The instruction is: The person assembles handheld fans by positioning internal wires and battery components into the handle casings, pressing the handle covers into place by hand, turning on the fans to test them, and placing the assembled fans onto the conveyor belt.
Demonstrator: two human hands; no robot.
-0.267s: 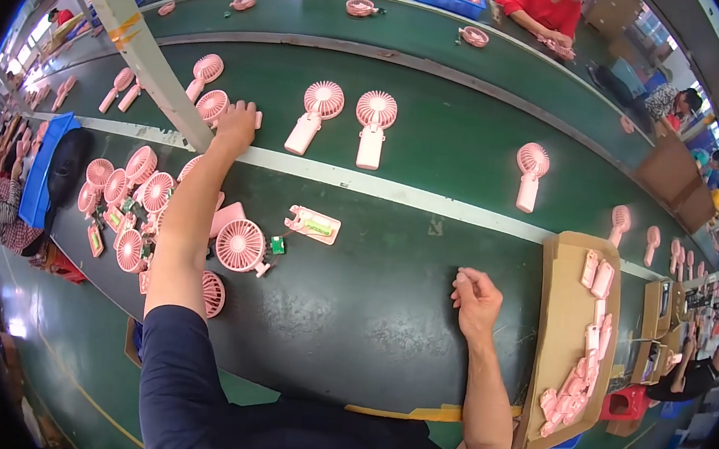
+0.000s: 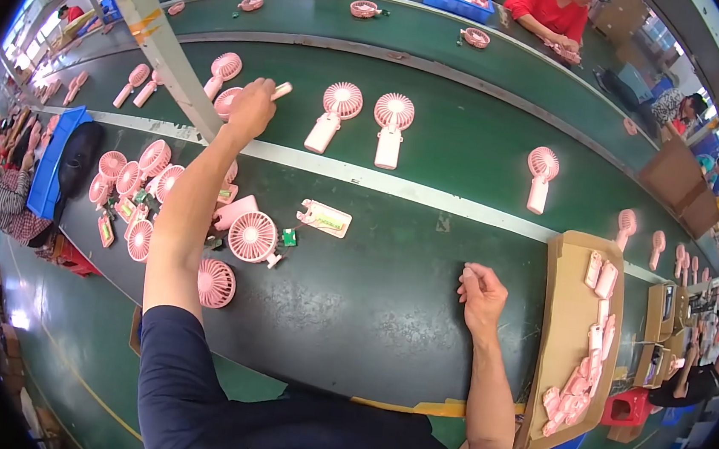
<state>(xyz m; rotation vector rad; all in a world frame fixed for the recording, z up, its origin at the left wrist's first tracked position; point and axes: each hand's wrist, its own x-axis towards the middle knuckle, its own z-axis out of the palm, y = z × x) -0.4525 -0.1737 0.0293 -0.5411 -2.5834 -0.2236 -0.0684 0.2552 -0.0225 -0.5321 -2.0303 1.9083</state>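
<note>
My left hand (image 2: 252, 109) reaches over to the far green belt, closed round a pink handheld fan. Its handle end (image 2: 281, 91) pokes out past my fingers, and a round pink fan head (image 2: 226, 102) shows on their left. My right hand (image 2: 481, 299) hovers over the dark bench with curled fingers and nothing visible in them. Between my arms lie a fan head with a small green circuit board (image 2: 289, 237) and an open pink handle shell (image 2: 324, 219). My left forearm hides part of a pile of pink fan parts (image 2: 128, 179).
Several finished-looking pink fans (image 2: 342, 101) lie along the belt (image 2: 461, 139). A cardboard box (image 2: 557, 327) of pink handle pieces stands on the right. A white metal post (image 2: 158, 36) rises beside my left hand. Across the belt, a person in red (image 2: 557, 15) handles parts.
The handle end in my left hand has tilted upward and away from the belt. My right hand stays nearly still. The whole view has shifted slightly.
</note>
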